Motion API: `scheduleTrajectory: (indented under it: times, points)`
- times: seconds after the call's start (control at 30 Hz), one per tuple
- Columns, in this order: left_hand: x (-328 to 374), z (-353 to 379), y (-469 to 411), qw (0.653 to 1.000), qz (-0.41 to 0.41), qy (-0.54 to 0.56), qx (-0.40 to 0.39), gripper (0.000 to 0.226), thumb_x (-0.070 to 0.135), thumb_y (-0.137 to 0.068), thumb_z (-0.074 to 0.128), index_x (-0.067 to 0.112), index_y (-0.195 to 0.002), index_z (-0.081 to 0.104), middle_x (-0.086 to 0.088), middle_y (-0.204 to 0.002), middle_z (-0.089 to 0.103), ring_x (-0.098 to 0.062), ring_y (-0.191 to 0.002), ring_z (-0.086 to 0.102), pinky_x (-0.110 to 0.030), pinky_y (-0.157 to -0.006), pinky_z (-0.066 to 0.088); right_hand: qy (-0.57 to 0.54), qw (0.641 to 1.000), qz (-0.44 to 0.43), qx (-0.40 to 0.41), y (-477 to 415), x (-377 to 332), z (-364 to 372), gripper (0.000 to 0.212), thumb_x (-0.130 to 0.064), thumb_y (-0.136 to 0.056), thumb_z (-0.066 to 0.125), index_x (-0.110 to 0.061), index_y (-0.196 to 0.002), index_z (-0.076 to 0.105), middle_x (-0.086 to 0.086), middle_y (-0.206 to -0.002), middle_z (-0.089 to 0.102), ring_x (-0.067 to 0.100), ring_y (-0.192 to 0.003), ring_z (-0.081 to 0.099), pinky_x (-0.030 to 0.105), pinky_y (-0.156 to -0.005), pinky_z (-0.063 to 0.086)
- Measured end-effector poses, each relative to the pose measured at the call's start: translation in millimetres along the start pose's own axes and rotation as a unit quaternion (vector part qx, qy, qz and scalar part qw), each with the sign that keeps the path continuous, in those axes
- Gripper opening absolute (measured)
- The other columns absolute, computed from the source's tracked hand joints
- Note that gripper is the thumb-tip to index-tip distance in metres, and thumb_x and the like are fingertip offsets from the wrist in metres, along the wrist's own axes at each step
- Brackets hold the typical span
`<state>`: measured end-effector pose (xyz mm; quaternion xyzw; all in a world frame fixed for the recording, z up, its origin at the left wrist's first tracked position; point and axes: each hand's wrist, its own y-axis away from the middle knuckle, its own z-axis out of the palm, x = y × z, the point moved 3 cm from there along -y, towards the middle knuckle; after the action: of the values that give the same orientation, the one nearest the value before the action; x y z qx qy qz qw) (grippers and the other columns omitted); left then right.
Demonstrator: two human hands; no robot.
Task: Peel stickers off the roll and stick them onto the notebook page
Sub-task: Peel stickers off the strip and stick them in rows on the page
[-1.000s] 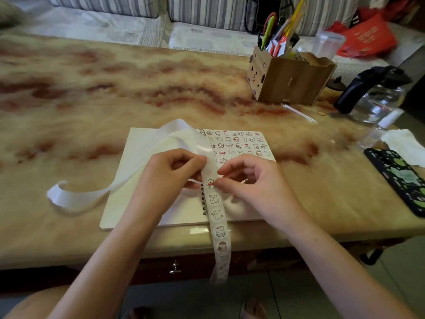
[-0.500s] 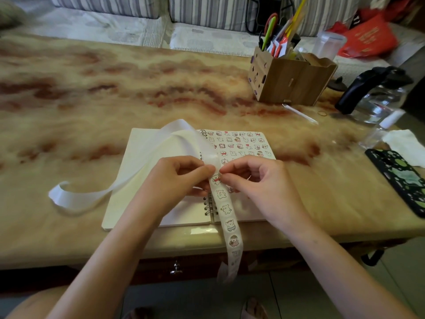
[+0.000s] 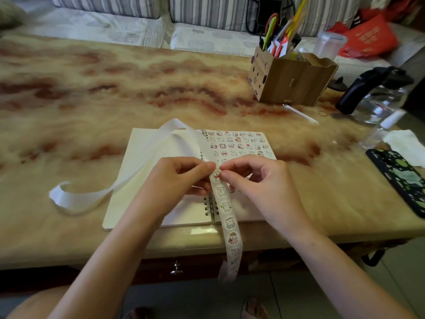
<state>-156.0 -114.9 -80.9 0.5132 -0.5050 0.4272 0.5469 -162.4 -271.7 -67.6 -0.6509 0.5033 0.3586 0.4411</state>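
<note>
An open spiral notebook (image 3: 142, 157) lies near the table's front edge. Its right page (image 3: 241, 143) carries several rows of small animal stickers. A sticker strip (image 3: 226, 210) runs from my hands down over the table edge, with cartoon stickers on it. Its bare white backing (image 3: 92, 196) loops away to the left across the left page. My left hand (image 3: 174, 178) pinches the strip between thumb and forefinger just above the spiral. My right hand (image 3: 255, 180) pinches at the top sticker on the strip, fingertips touching the left hand's.
A wooden pen holder (image 3: 292, 81) with scissors and pens stands at the back right. A glass kettle with a black handle (image 3: 377, 93), a small bottle (image 3: 379, 130), a tissue (image 3: 404, 143) and a patterned phone (image 3: 400, 178) occupy the right side. A striped sofa lies behind the table.
Both hands have lifted slightly and moved up the strip. The strip's hanging end has swung a little to the right. The right hand's pinch has shifted to the top sticker.
</note>
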Motion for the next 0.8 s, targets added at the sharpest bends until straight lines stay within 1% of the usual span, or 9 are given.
scheduleTrajectory:
  times: [0.1, 0.33, 0.47, 0.53, 0.67, 0.73, 0.8]
  points:
    - [-0.2, 0.5, 0.3, 1.000, 0.003, -0.002, 0.002, 0.018, 0.016, -0.088, 0.062, 0.004, -0.082, 0.074, -0.017, -0.080, 0.073, -0.018, -0.068, 0.064, -0.022, -0.065, 0.057, 0.011, 1.000, -0.014, 0.004, 0.9, -0.2, -0.8, 0.008, -0.010, -0.078, 0.075, -0.016, -0.083, 0.075, -0.007, -0.077, 0.072, 0.001, -0.066, 0.062, 0.013, -0.064, 0.047]
    - [-1.3, 1.0, -0.6, 1.000, 0.011, -0.005, 0.009, 0.017, 0.017, -0.087, 0.064, 0.003, -0.084, 0.074, -0.018, -0.081, 0.073, -0.021, -0.071, 0.066, -0.030, -0.072, 0.058, 0.016, 1.000, -0.018, 0.005, 1.0, 0.2, 0.3, 0.009, -0.009, -0.077, 0.075, -0.018, -0.080, 0.074, -0.008, -0.074, 0.072, 0.001, -0.065, 0.062, 0.011, -0.065, 0.046]
    - [-1.1, 0.9, -0.1, 1.000, 0.017, -0.009, 0.010, 0.018, 0.017, -0.087, 0.064, 0.003, -0.083, 0.074, -0.019, -0.081, 0.072, -0.018, -0.069, 0.065, -0.027, -0.069, 0.058, 0.008, 1.000, -0.012, 0.007, 1.5, 0.1, 1.2, 0.009, -0.009, -0.077, 0.076, -0.018, -0.078, 0.073, -0.005, -0.074, 0.072, 0.001, -0.064, 0.061, 0.014, -0.065, 0.047]
    - [-0.8, 1.0, 0.1, 1.000, 0.017, -0.008, 0.007, 0.018, 0.018, -0.087, 0.064, 0.003, -0.083, 0.074, -0.018, -0.080, 0.072, -0.017, -0.068, 0.066, -0.024, -0.068, 0.057, -0.017, 1.000, 0.000, 0.005, 1.2, 0.7, 1.8, 0.010, -0.009, -0.076, 0.077, -0.017, -0.077, 0.073, -0.004, -0.072, 0.072, 0.002, -0.062, 0.061, 0.016, -0.064, 0.048]
    - [-0.8, 2.3, 0.1, 1.000, 0.011, 0.000, 0.002, 0.017, 0.019, -0.086, 0.064, 0.006, -0.081, 0.074, -0.015, -0.079, 0.073, -0.016, -0.068, 0.066, -0.022, -0.065, 0.057, -0.057, 0.998, 0.018, -0.003, -0.3, 1.5, 1.9, 0.011, -0.005, -0.074, 0.078, -0.014, -0.078, 0.072, -0.005, -0.067, 0.070, 0.002, -0.059, 0.060, 0.010, -0.056, 0.044]
    - [-1.0, 2.6, -0.1, 1.000, 0.008, -0.001, 0.003, 0.016, 0.019, -0.086, 0.065, 0.006, -0.081, 0.074, -0.015, -0.079, 0.073, -0.016, -0.068, 0.066, -0.022, -0.065, 0.058, -0.054, 0.998, 0.020, -0.004, -0.3, 0.9, 1.8, 0.011, -0.004, -0.073, 0.078, -0.013, -0.078, 0.072, -0.003, -0.069, 0.071, 0.000, -0.059, 0.060, 0.010, -0.057, 0.045]
    - [-1.3, 2.5, -0.2, 1.000, 0.004, -0.004, 0.006, 0.016, 0.020, -0.085, 0.065, 0.007, -0.082, 0.075, -0.014, -0.079, 0.073, -0.016, -0.068, 0.066, -0.022, -0.066, 0.058, -0.042, 0.999, 0.013, -0.001, 0.2, 0.2, 1.6, 0.011, -0.005, -0.074, 0.078, -0.014, -0.078, 0.073, -0.002, -0.071, 0.072, 0.000, -0.061, 0.061, 0.013, -0.061, 0.048]
